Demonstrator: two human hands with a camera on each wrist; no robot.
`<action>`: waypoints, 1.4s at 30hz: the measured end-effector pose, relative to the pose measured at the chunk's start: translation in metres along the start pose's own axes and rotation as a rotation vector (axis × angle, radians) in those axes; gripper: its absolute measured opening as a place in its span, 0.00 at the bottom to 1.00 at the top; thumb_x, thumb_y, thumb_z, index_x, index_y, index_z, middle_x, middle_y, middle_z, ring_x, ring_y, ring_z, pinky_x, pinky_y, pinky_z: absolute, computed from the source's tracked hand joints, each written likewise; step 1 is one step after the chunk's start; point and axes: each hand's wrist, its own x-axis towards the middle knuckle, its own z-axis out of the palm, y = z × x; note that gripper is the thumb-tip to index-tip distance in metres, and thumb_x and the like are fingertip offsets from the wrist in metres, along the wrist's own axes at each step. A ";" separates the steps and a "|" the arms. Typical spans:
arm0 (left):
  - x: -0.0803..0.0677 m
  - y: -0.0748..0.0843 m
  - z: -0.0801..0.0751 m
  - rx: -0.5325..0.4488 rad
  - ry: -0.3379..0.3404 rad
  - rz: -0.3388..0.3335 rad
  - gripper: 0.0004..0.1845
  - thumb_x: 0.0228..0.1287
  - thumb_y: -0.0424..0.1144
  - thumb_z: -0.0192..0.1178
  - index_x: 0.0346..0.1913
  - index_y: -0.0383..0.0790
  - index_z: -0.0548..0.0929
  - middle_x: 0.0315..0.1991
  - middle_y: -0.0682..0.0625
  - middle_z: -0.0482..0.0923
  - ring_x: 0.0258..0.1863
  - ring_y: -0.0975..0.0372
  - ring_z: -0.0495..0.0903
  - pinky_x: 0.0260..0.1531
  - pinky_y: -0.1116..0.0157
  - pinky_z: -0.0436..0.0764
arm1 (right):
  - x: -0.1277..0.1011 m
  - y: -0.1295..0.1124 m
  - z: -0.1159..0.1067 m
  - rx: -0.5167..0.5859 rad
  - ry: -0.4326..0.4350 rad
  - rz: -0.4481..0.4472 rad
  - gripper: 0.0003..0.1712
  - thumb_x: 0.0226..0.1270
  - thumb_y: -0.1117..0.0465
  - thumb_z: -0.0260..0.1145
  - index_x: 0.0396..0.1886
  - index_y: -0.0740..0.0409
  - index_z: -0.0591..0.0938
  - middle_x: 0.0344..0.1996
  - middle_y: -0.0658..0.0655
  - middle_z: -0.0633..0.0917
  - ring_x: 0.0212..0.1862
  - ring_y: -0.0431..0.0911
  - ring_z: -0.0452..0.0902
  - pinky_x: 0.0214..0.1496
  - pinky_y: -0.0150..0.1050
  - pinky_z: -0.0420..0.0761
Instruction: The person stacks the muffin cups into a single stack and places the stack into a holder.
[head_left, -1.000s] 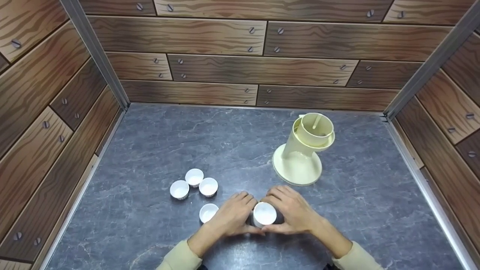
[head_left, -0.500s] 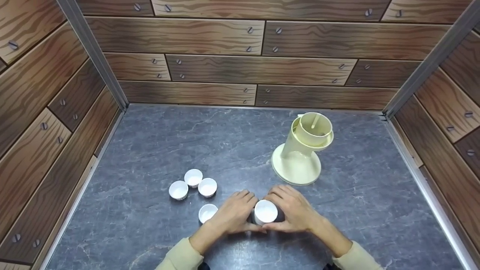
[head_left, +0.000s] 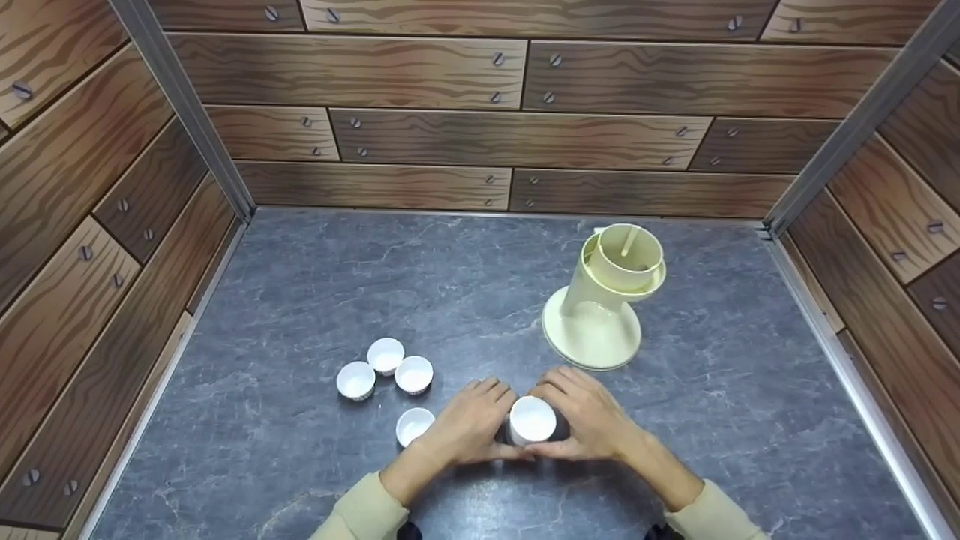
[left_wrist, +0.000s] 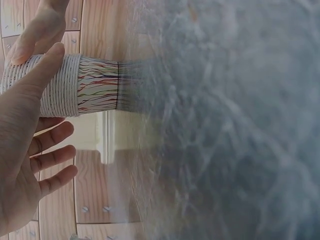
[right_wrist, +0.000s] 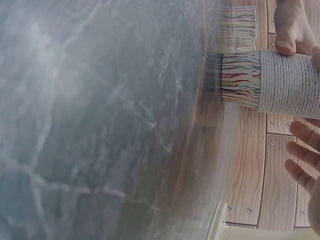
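Note:
A nested stack of white paper cups (head_left: 532, 420) stands upright between my two hands, on or just above the tabletop. Coloured wavy lines mark the lowest cup, and many rims are packed above it in the left wrist view. My left hand (head_left: 474, 421) holds the stack from the left, its thumb (left_wrist: 46, 70) laid across the rims and the other fingers spread loosely past it. From the right, my right hand (head_left: 583, 414) holds the same stack, thumb at the near side. The fingertips behind the stack are partly hidden.
Left of my hands stand several white cups; three form a cluster, including a rear cup (head_left: 385, 356), and a nearer cup (head_left: 415, 426) is partly covered by my left wrist. A pale yellow stand (head_left: 592, 334) with a round base and cylindrical holder is beyond my right hand. Wood-patterned walls (head_left: 420, 139) enclose the table.
Both hands and the cup stack have shifted slightly to the right and away from me. The hold looks the same, and the other cups and the stand have stayed in place.

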 end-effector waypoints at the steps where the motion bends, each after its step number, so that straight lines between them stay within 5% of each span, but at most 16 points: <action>1: 0.000 0.000 0.000 0.001 0.006 0.003 0.41 0.51 0.76 0.65 0.49 0.42 0.80 0.43 0.51 0.78 0.44 0.59 0.76 0.44 0.59 0.79 | 0.000 0.000 0.000 -0.001 0.000 0.000 0.36 0.50 0.30 0.75 0.46 0.52 0.82 0.42 0.47 0.80 0.44 0.44 0.75 0.47 0.40 0.76; 8: -0.006 -0.003 -0.003 -0.010 0.042 0.022 0.39 0.51 0.75 0.67 0.51 0.44 0.80 0.43 0.52 0.78 0.44 0.59 0.75 0.42 0.62 0.78 | 0.000 0.000 0.001 -0.002 0.000 0.003 0.35 0.49 0.30 0.76 0.45 0.51 0.82 0.41 0.47 0.80 0.43 0.44 0.75 0.47 0.40 0.76; 15: -0.016 -0.009 -0.014 0.011 0.007 0.005 0.42 0.55 0.76 0.62 0.58 0.43 0.80 0.47 0.51 0.79 0.47 0.58 0.77 0.44 0.60 0.78 | 0.000 -0.001 0.001 -0.002 -0.003 0.014 0.36 0.47 0.29 0.77 0.45 0.50 0.82 0.41 0.46 0.79 0.43 0.43 0.75 0.47 0.41 0.76; 32: -0.051 -0.028 -0.034 0.093 -0.028 -0.039 0.48 0.53 0.77 0.61 0.63 0.40 0.77 0.51 0.47 0.76 0.54 0.53 0.73 0.54 0.55 0.73 | 0.000 0.000 0.003 -0.017 -0.010 0.011 0.38 0.45 0.28 0.77 0.45 0.51 0.82 0.41 0.47 0.80 0.44 0.44 0.75 0.46 0.41 0.75; 42: -0.076 -0.040 -0.038 0.150 0.013 -0.072 0.49 0.53 0.78 0.60 0.61 0.37 0.78 0.50 0.46 0.76 0.53 0.51 0.74 0.51 0.53 0.74 | -0.002 0.000 0.002 -0.011 -0.016 0.029 0.39 0.45 0.28 0.78 0.46 0.51 0.82 0.42 0.47 0.80 0.45 0.44 0.75 0.47 0.42 0.75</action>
